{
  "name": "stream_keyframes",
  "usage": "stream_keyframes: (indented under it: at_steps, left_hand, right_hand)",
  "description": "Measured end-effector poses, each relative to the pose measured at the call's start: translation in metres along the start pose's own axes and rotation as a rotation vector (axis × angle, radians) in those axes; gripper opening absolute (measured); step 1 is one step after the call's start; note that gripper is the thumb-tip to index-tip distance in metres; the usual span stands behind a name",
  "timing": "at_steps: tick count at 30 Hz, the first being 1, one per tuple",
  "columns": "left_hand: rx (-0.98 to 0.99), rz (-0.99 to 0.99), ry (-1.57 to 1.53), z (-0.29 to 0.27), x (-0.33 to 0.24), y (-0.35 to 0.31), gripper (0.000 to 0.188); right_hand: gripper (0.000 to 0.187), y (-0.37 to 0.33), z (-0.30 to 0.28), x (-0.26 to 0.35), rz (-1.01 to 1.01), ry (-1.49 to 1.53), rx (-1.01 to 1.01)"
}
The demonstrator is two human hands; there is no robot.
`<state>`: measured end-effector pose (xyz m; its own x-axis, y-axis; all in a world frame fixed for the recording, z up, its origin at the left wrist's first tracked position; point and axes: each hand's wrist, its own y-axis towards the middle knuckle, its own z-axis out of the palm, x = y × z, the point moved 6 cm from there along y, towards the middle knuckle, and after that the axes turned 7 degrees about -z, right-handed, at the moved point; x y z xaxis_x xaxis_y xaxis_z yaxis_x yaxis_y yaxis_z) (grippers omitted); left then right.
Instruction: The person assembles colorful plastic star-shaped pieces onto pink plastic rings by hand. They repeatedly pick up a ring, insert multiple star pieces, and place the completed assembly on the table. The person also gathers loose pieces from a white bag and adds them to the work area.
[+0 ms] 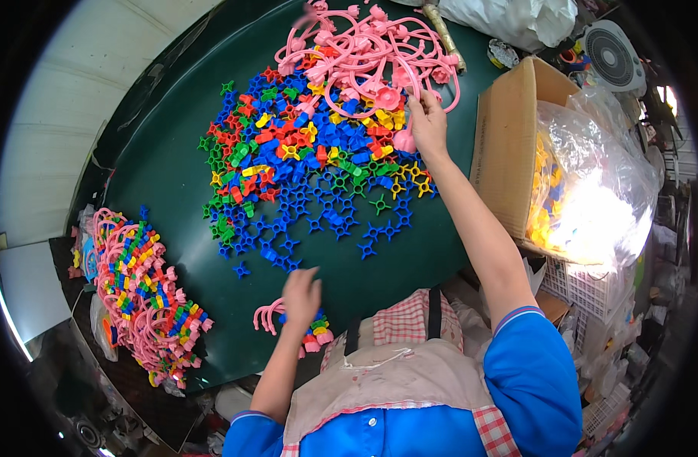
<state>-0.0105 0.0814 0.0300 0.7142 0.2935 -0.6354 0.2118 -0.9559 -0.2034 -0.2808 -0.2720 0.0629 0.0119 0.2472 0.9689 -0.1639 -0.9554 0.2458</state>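
Pink flower-ended tubes [364,59], 1 tangled heap, far side of green table [174,175]; 1 pinched in right hand [430,126]. Coloured connectors [311,152], 1 pile, overlapping past counting. Left hand [301,295] partly hides 1 small bunch [319,329]; its grip cannot be told.

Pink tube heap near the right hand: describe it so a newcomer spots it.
On the dark green table, find the multicoloured pile of small pieces. The pink tube heap lies at that pile's far end, the right hand at its near right edge. Its tangled loops are all pink, whereas the mixed heap at lower left has coloured pieces among pink tubes.
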Motion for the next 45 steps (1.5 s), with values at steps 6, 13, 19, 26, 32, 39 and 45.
stream_keyframes:
  at_steps: [6,13,19,26,32,39,45]
  left_hand:
    - [0.203,0.338,0.197,0.113,-0.069,0.047,0.028]
    - [0.146,0.264,0.046,0.087,-0.127,0.113,0.016]
    - [0.241,0.269,0.310,0.141,-0.113,0.158,0.025]
    - [0.146,0.440,0.341,0.150,-0.161,0.174,0.017]
    - [0.177,0.634,0.473,0.141,-0.133,0.161,0.014]
    - [0.497,-0.370,-0.700,0.133,-0.083,0.169,0.017]
    - [0.567,-0.802,-1.637,0.143,-0.107,0.140,0.029]
  right_hand:
    - [0.014,-0.021,-0.016,0.091,-0.018,0.300,0.015]
    - [0.020,-0.126,-0.112,0.092,0.266,0.248,-0.077]
    - [0.027,-0.223,-0.141,0.077,0.472,0.301,-0.280]
    - [0.030,-0.251,-0.141,0.046,0.620,0.354,-0.309]
    - [0.035,-0.221,-0.126,0.035,0.631,0.362,-0.295]
    - [0.039,-0.202,-0.105,0.030,0.656,0.520,-0.215]
    - [0.045,-0.226,-0.065,0.027,0.952,0.953,-0.264]
